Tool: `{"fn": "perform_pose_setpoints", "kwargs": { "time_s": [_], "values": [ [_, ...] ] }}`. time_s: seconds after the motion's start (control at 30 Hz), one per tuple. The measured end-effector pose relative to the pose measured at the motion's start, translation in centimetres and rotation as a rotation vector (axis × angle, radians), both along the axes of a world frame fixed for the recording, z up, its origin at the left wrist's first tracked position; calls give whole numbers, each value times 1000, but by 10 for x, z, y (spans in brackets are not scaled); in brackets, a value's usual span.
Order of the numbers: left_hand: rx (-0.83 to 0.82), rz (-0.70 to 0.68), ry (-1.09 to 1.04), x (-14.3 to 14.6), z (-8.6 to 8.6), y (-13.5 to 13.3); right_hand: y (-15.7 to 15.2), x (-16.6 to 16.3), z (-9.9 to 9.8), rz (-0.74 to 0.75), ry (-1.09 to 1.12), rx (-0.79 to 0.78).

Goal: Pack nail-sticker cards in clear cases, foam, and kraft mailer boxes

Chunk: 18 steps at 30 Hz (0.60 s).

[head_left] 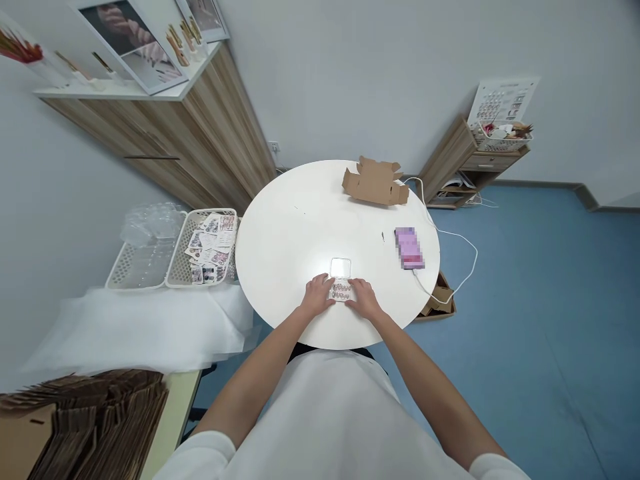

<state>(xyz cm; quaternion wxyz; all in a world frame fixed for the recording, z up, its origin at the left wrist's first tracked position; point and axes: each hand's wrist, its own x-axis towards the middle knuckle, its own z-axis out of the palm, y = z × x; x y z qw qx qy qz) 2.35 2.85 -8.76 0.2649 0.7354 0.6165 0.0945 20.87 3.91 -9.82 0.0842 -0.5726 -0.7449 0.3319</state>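
A small clear plastic case [341, 298] lies on the white round table [280, 253], close to its near edge. Its see-through lid [341, 268] is swung back, away from me. Two rows of small pinkish press-on nails [341, 289] sit inside. My left hand [318, 295] grips the case's left side, thumb toward me and fingers at the upper corner. On the opposite side, my right hand [365, 298] holds the right edge in the same way. The finger pads are partly hidden against the case.
An unfolded brown cardboard box [376, 181] lies at the table's far side. A blurred purple phone-like item [409, 249] with a white cable [463, 237] is on the right. Left of the table stand a basket of printed cards [173, 267] and white sheets [135, 327].
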Motion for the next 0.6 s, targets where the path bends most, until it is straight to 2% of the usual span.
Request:
{"fn": "perform_pose_setpoints", "kwargs": {
  "time_s": [0.23, 0.47, 0.6],
  "values": [
    [-65, 6, 34, -1, -7, 1, 4, -3, -9, -8, -49, -4],
    [-62, -9, 28, -3, -8, -1, 3, -4, -7, -37, -26, -28],
    [-83, 82, -49, -4, -8, -8, -3, -2, -4, -98, 107, -66]
  ]
}}
